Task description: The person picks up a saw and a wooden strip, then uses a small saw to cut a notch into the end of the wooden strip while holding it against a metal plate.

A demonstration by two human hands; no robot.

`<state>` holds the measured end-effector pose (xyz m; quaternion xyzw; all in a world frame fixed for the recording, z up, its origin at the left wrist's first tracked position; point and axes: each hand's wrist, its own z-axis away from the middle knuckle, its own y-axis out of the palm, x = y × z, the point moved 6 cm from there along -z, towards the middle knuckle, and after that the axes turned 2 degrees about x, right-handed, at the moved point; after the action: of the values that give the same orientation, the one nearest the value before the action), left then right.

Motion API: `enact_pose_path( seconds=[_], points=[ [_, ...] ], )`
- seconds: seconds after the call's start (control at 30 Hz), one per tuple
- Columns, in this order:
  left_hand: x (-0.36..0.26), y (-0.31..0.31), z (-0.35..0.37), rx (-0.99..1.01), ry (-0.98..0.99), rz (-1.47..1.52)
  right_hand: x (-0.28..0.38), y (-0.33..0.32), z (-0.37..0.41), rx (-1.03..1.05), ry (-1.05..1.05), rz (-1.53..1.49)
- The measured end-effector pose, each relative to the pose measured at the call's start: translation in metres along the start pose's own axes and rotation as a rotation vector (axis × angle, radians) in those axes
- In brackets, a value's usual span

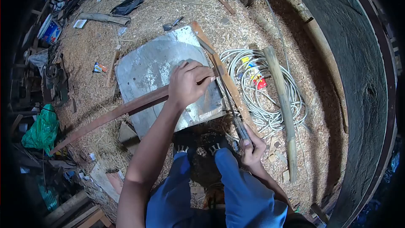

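Observation:
My left hand (187,82) is closed around a long reddish-brown wooden strip (139,102), near its right end, pressing it over a worn metal-topped stool or small table (148,68). The strip runs down to the left, well past the table's edge. In my right hand (254,148) is a saw (230,101), its handle gripped by my fingers. Its narrow blade, seen nearly edge-on, points up and away and crosses the strip's right end, just beside my left fingers. A brown wooden board (230,83) stands along the table's right edge, beneath the blade.
A coil of pale cable or hose (253,97) lies to the right, with a wooden pole (280,97) across it. A large dark curved panel (350,59) borders the far right. Wood shavings (95,90) cover the floor. A green plastic bag (42,128) and clutter line the left.

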<state>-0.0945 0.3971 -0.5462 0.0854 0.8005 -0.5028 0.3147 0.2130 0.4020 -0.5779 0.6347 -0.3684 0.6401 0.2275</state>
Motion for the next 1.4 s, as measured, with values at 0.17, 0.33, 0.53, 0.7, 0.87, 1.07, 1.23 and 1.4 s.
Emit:
enact_pose_path(
  seconds=[0.17,0.33,0.53,0.7,0.87,1.07,1.23,1.4],
  points=[
    [-0.005,-0.004,-0.002,0.012,-0.022,0.014,0.001,-0.007,0.008,-0.045,0.132,-0.041],
    [-0.004,-0.003,-0.002,0.004,-0.003,0.017,-0.002,-0.003,-0.005,-0.028,0.152,-0.044],
    [-0.006,-0.006,-0.004,-0.008,-0.006,0.022,0.005,-0.013,0.015,-0.017,0.123,-0.066],
    [-0.006,-0.003,-0.002,-0.01,0.02,0.009,0.001,-0.009,0.002,-0.032,0.182,-0.047],
    [-0.004,-0.002,-0.001,-0.002,-0.006,0.035,-0.008,-0.016,0.03,-0.073,0.059,-0.042],
    [-0.005,-0.003,-0.003,0.025,0.018,0.005,0.009,-0.013,0.004,-0.01,0.113,0.01],
    [-0.004,-0.003,-0.002,0.023,0.002,0.05,0.004,-0.015,0.012,0.02,0.12,0.004],
    [-0.004,-0.002,-0.003,0.006,0.057,0.046,-0.002,-0.015,0.005,-0.002,0.145,-0.048]
  ],
)
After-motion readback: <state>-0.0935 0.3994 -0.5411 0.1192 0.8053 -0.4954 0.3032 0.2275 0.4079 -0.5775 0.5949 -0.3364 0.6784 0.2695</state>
